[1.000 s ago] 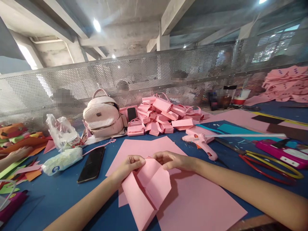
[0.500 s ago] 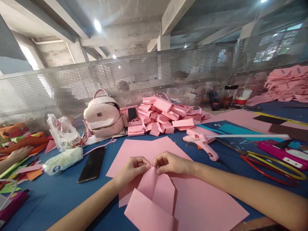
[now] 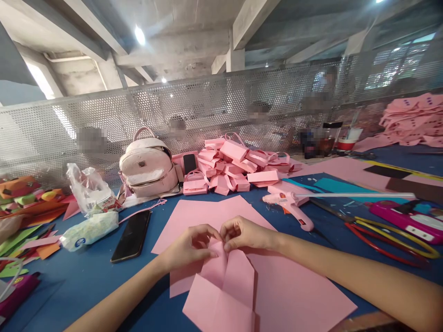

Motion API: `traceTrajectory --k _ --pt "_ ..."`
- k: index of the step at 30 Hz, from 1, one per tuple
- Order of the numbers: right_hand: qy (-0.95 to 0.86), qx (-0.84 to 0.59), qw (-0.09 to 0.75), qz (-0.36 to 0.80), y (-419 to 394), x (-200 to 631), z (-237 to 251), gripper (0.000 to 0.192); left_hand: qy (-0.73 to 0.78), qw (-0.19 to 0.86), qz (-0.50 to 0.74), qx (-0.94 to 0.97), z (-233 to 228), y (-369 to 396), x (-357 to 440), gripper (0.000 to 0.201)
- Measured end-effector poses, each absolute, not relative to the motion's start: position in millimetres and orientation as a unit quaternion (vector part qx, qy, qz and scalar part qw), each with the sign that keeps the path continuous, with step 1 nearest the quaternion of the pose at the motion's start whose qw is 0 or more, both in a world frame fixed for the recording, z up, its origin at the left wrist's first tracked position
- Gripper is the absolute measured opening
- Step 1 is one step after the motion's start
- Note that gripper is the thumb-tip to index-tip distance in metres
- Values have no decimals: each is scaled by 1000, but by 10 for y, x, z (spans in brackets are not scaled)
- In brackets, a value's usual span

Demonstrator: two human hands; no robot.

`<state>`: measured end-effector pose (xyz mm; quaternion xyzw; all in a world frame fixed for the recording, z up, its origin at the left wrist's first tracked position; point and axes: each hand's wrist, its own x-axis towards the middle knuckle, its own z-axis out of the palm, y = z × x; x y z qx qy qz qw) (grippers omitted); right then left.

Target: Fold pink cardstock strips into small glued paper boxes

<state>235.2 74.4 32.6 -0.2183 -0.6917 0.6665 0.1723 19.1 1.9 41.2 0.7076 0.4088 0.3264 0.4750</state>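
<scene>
And it's a papercraft workshop we're in: raw concrete beams (image 3: pixel 256 23) overhead, a perforated metal partition (image 3: pixel 214 99) across the back, the blue counter (image 3: pixel 79 281) carrying heaped folded pink pieces (image 3: pixel 233 154), a glue gun (image 3: pixel 294 210), scissors (image 3: pixel 350 226)!

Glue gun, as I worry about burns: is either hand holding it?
No, the glue gun lies on the table, while the left hand and right hand touch the folded paper.

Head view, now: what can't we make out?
Head view:
- Far tip of the folded pink paper: hidden by the left hand and right hand.
- Its near end: cut off by the bottom edge.
- Purple device, far left: cut off by the left edge.
- People behind the perforated screen: pixelated and screened.
</scene>
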Motion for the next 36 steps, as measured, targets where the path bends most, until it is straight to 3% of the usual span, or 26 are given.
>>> traceTrajectory --k 11,14,18,21,27,36 --pt "-719 -185 189 642 716 2352 323 33 408 486 330 699 384 46 177 21" --pt "-724 -188 190 636 740 2356 298 31 391 498 335 697 379 67 161 26" --pt "-733 -209 239 601 816 2360 263 31 408 561 352 629 329 103 157 53" --pt "-739 -228 273 573 849 2374 285 33 441 585 352 582 314 118 170 43" --pt "-731 -179 251 608 758 2394 421 41 453 584 386 552 382 69 207 45" --pt "-767 -237 315 507 637 2322 330 18 450 564 367 587 369 27 261 51"
